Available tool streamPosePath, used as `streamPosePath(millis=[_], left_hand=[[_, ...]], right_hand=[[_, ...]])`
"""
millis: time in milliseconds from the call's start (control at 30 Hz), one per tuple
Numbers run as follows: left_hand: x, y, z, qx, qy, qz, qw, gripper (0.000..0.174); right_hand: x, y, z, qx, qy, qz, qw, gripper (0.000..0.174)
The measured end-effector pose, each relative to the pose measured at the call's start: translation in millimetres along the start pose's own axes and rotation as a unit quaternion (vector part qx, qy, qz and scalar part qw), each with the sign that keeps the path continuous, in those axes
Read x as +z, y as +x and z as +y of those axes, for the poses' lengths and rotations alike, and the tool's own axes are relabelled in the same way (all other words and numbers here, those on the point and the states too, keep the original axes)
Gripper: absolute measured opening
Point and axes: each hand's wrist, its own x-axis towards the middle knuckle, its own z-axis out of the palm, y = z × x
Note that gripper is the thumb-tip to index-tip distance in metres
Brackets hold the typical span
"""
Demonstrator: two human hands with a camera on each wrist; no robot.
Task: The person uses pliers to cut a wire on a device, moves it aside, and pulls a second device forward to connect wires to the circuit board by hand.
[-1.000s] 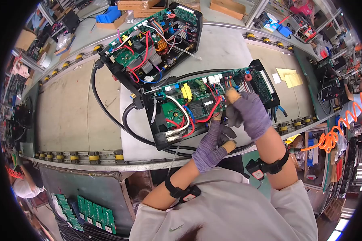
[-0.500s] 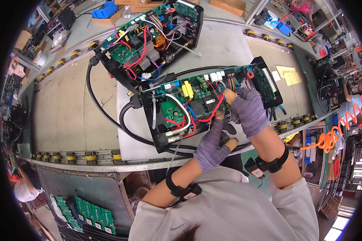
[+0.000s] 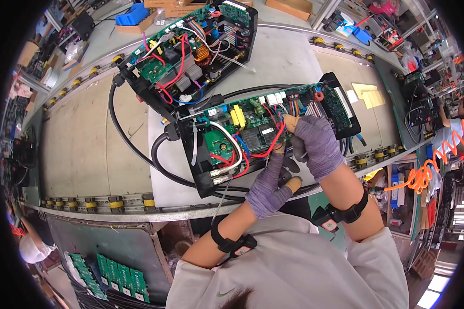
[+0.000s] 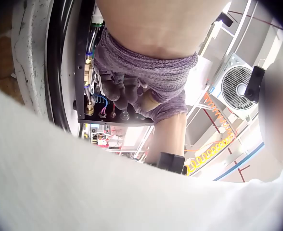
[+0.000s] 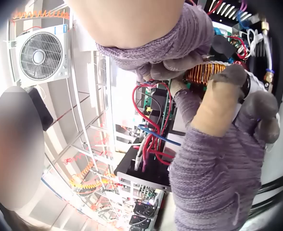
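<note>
An open black-cased electronic unit [image 3: 205,181] lies before me, its green circuit board [image 3: 219,144] crossed by red wires [image 3: 265,152] and a white cable [image 3: 231,132]. My gloved right hand [image 3: 319,147] reaches over its near side, fingertips at the red wires beside the ribbon cable [image 3: 295,107]. Lower and to the left, my gloved left hand [image 3: 268,185] has fingers inside the near edge and its thumb held out. In the right wrist view, the left hand [image 5: 213,168] is beside a copper coil [image 5: 199,74]. Cannot tell what either hand's hidden fingertips hold.
A second open unit [image 3: 191,77] stands behind, to the left. A thick black cable [image 3: 134,147] loops left of both. Yellow rollers [image 3: 117,203] line the bench edge. Yellow paper [image 3: 371,97] lies at right; an orange coiled hose [image 3: 423,175] hangs beyond the bench.
My right hand has shifted slightly left, bringing its fingertips in to the red wires. The left hand stays at the unit's near edge. The head view has shifted a little.
</note>
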Motion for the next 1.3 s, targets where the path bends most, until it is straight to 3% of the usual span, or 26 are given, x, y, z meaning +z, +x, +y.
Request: streamPosePath(millis=[133,433,533,667,767,800,867,933,1033,1067,1167,1200,1300], left_hand=[[-1,1,-3,0.03,0.009,0.008,0.999,0.103],[1,0,-5,0.044,0.041,0.022,0.998,0.1],[-2,-1,-8,0.06,0.044,0.014,0.997,0.098],[-9,-4,-9,0.035,0.019,-0.009,0.999,0.096],[-11,-3,5,-0.012,0.034,0.002,0.999,0.08],[-10,-3,11,-0.012,0.033,0.019,0.999,0.076],[-7,-10,23,-0.011,0.028,0.055,0.998,0.067],[-17,-21,42,-0.037,0.175,0.028,0.983,0.057],[-21,-36,57,-0.074,0.28,0.058,0.955,0.044],[-20,-39,58,-0.089,0.294,0.079,0.948,0.04],[-21,-44,46,-0.093,0.406,-0.03,0.908,0.041],[-19,-46,45,-0.128,0.407,-0.055,0.903,0.042],[-13,-46,60,-0.198,0.39,-0.067,0.897,0.047]], right_hand=[[9,1,5,-0.057,-0.092,0.067,0.992,0.036],[16,-1,-3,0.016,-0.031,0.081,0.996,0.036],[5,5,2,0.032,-0.066,0.038,0.997,0.034],[-27,16,25,0.036,0.136,-0.119,0.983,0.024],[-15,8,12,0.02,0.046,-0.072,0.996,0.03],[-12,4,13,-0.003,0.037,-0.045,0.998,0.03],[-18,-6,11,-0.08,-0.103,-0.029,0.991,0.03],[-28,-17,17,-0.191,-0.249,0.019,0.949,0.028],[-30,-33,33,-0.239,-0.381,0.111,0.886,0.032],[-29,-35,38,-0.232,-0.407,0.087,0.879,0.033],[-32,-35,54,-0.138,-0.262,-0.116,0.948,0.031],[-30,-32,59,-0.096,-0.122,-0.225,0.962,0.028],[-53,-38,46,-0.176,-0.089,-0.309,0.931,0.024]])
